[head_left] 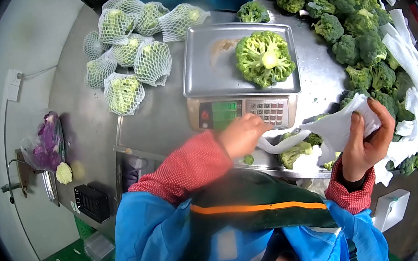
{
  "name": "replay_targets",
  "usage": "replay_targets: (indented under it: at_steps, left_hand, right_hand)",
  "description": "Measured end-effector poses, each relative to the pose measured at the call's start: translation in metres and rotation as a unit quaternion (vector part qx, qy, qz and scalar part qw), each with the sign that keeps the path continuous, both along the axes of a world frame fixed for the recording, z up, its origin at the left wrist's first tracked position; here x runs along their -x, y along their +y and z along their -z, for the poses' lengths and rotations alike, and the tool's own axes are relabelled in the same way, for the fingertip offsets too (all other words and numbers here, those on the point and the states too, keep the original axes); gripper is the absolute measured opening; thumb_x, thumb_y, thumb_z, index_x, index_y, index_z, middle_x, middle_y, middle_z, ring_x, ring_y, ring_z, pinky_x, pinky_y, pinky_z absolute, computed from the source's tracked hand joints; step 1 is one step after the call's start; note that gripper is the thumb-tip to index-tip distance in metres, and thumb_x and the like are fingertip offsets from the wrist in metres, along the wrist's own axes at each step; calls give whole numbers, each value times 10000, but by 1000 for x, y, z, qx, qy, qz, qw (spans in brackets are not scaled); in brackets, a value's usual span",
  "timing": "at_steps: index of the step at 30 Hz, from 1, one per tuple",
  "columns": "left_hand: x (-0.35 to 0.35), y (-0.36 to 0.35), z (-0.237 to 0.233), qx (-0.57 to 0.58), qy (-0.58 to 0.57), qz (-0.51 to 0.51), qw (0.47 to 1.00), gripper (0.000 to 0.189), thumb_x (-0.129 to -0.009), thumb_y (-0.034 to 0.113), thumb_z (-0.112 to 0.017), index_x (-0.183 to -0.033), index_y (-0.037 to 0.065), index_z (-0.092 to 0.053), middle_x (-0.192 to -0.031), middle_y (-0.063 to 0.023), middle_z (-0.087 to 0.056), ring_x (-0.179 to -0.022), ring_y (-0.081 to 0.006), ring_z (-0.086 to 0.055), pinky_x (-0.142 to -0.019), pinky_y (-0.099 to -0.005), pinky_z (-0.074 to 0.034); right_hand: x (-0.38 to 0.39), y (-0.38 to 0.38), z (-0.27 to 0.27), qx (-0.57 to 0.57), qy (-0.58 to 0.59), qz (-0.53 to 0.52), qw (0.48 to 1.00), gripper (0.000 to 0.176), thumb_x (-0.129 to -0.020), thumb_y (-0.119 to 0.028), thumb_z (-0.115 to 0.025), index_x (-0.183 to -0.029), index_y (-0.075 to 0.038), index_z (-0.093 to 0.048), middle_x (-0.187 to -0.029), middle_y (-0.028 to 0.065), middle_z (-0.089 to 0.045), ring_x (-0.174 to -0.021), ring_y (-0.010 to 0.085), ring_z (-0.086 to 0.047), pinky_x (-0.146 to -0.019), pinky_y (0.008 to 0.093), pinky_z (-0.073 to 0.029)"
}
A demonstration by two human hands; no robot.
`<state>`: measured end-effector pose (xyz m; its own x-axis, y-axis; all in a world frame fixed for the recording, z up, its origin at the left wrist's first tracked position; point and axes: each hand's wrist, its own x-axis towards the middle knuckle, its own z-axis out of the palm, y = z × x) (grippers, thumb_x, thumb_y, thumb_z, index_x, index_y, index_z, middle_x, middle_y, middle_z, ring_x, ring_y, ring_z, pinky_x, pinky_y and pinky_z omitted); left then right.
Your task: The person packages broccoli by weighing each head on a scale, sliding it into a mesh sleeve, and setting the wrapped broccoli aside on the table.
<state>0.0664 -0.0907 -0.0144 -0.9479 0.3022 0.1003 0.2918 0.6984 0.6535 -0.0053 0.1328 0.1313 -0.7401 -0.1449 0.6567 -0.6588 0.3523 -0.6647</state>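
My right hand [366, 141] pinches a thin white sleeve [337, 129] between thumb and fingers, to the right of the scale. From there the material narrows to a strip running left. My left hand [244, 135], fingers drawn together, is at the strip's other end, just in front of the scale's keypad. On the steel pan of the weighing scale [206, 79] rests a broccoli head [265, 59], stem side up. Its green display is lit. Below the stretched sleeve, more broccoli [296, 155] lies by the table's near edge.
Several broccoli heads in white foam nets [134, 55] are grouped at the back left. A large broccoli pile [356, 25] covers the right side, with loose white sleeves [410, 71] along it. A purple-wrapped bundle [48, 142] and black crate [92, 202] are far left.
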Motion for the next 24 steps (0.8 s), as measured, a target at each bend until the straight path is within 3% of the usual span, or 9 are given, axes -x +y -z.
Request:
replay_targets:
  at_steps: [2, 3, 6, 8, 10, 13, 16, 20, 24]
  left_hand:
    - [5, 1, -30, -97, -1, 4, 995, 433, -765, 8, -594, -1198, 23, -579, -1045, -148, -599, -1013, -332, -543, -878, -389, -464]
    - [7, 3, -50, -218, -8, -45, 975, 353, -864, 95, -604, -1211, 40, -577, -1067, -114, -611, -988, -252, -581, -871, -348, -473]
    - [15, 3, -95, -605, -210, -60, 765, 289, -942, 189, -575, -1198, 54, -586, -1044, -54, -611, -935, -128, -580, -820, -288, -472]
    - [24, 2, -91, -525, -257, -66, 809, 193, -963, 213, -557, -1070, 53, -561, -905, 7, -601, -777, -45, -562, -676, -168, -445]
    - [38, 1, -83, -438, -188, -79, 876, 135, -951, 177, -565, -1005, 58, -534, -847, 22, -587, -712, -40, -562, -633, -163, -453]
    - [47, -15, -94, -593, -288, -87, 747, 175, -943, 138, -542, -1085, 40, -517, -980, -37, -625, -866, -102, -625, -765, -258, -526]
    - [50, -22, -102, -660, -337, -51, 669, 169, -950, 151, -532, -1068, 31, -510, -974, -63, -627, -846, -129, -642, -727, -264, -545]
    - [35, -9, -77, -770, -450, -67, 447, 287, -977, 232, -499, -1174, 29, -547, -1047, -80, -647, -892, -164, -650, -768, -300, -546]
    - [20, 4, -80, -702, -425, -124, 558, 334, -989, 254, -473, -1216, 20, -544, -1075, -84, -652, -923, -175, -649, -790, -309, -538]
  right_hand:
    - [-2, -7, -5, 46, 4, -35, 998, 329, -820, 87, -624, -1128, 32, -522, -1063, 121, -554, -897, 147, -548, -805, 260, -451]
    - [-4, -14, -9, 65, -37, -42, 996, 311, -816, 78, -632, -1103, 18, -529, -1052, 99, -553, -847, 116, -547, -744, 239, -458]
    - [13, -39, 7, 90, -154, -119, 977, 263, -831, 44, -640, -1065, 2, -529, -1007, 50, -534, -812, 82, -526, -699, 209, -448]
    - [30, -57, 39, 190, -241, -156, 939, 231, -840, 27, -640, -1038, 0, -525, -976, 36, -525, -814, 72, -515, -697, 199, -438]
    - [36, -69, 56, 234, -287, -165, 914, 208, -849, 29, -626, -1027, -1, -522, -953, 34, -524, -827, 73, -509, -709, 204, -437]
    - [42, -68, 64, 192, -355, -203, 892, 222, -844, -39, -661, -1017, 5, -529, -947, 39, -532, -854, 85, -500, -727, 220, -439]
    - [40, -70, 75, 155, -377, -257, 876, 224, -847, -90, -676, -1002, -6, -538, -923, 25, -540, -861, 93, -497, -762, 228, -430]
    - [35, -78, 92, 157, -335, -213, 904, 125, -901, -64, -605, -960, -34, -500, -877, -8, -499, -806, 68, -458, -723, 207, -396]
    - [29, -73, 73, 13, -264, -119, 957, 133, -872, -47, -610, -893, -17, -482, -825, 56, -501, -739, 128, -484, -652, 259, -402]
